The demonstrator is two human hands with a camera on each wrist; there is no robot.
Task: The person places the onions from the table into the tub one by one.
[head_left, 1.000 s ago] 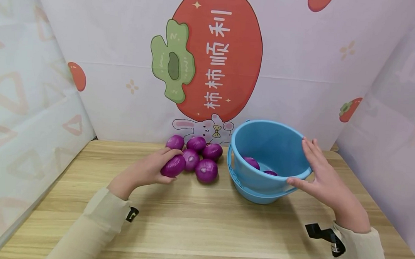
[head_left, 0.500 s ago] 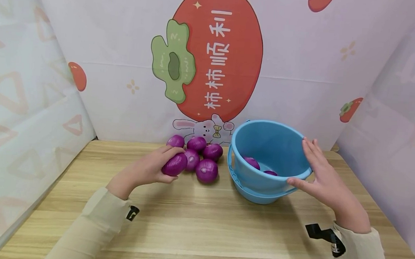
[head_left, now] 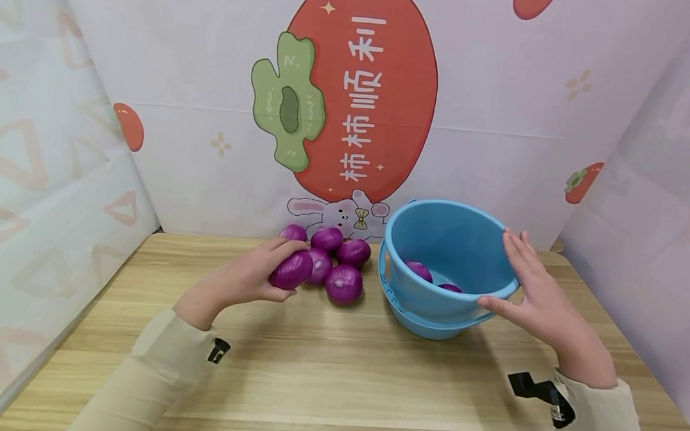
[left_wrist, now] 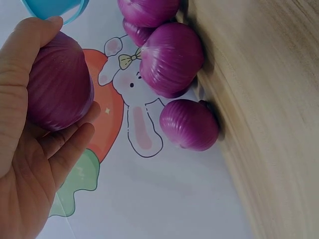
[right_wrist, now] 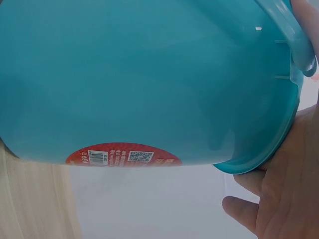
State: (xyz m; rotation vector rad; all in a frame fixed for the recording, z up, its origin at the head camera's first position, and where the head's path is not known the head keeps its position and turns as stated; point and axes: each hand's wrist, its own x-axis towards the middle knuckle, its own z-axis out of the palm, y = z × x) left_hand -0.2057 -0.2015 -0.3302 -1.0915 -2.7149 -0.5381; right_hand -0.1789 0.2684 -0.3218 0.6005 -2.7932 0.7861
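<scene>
My left hand (head_left: 250, 272) grips a purple onion (head_left: 292, 270) at the left of a small pile of purple onions. In the left wrist view the held onion (left_wrist: 60, 82) sits between thumb and fingers. A blue bucket (head_left: 433, 309) stands right of the pile, its mouth slanting toward the near side. Two onions show inside it, one (head_left: 418, 271) at its inner wall and another (head_left: 449, 288) partly hidden by the near rim. My right hand (head_left: 540, 307) rests spread against the bucket's right rim, thumb at the front and fingers straight toward the back.
Several onions lie grouped on the wooden table (head_left: 327, 369), the nearest onion (head_left: 344, 284) between held onion and bucket. The bucket's handle (head_left: 385, 285) hangs down its side. A printed white cloth (head_left: 207, 190) backs the table.
My left hand has shifted slightly up with the onion, and its sleeve a little left. My right hand and the bucket have not moved.
</scene>
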